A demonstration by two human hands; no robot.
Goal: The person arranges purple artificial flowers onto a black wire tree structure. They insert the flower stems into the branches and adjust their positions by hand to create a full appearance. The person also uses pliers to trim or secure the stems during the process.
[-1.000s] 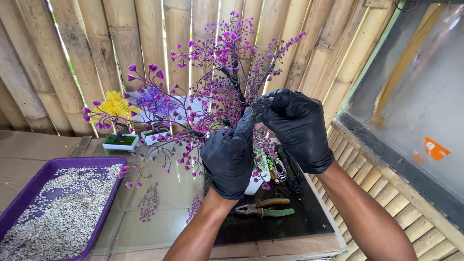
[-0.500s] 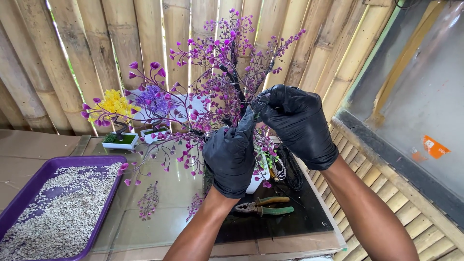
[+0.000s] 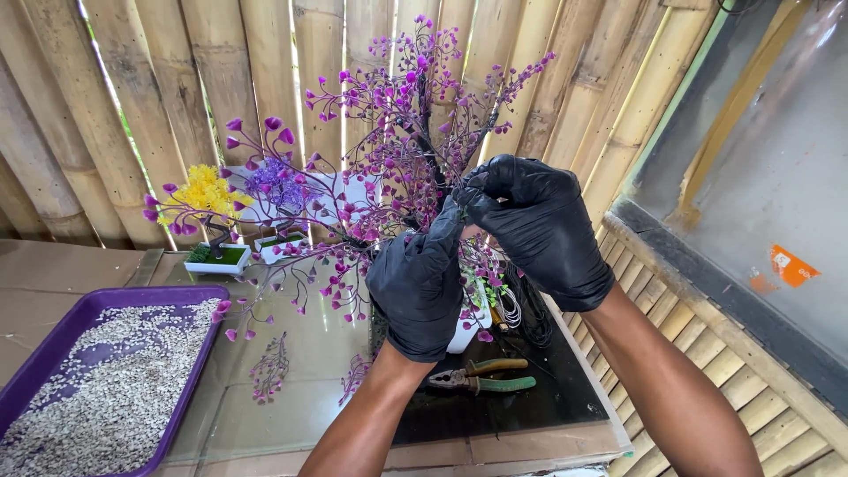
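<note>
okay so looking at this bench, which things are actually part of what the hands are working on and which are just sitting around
In use: purple bead tree; left hand and right hand, both pinching at its dark trunk.

Lying about: pliers, purple tray of gravel, small yellow tree, small violet tree, wire coil.

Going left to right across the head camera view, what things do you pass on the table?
Purple tray of gravel → small yellow tree → small lilac tree → left hand → pliers → right hand.
</note>
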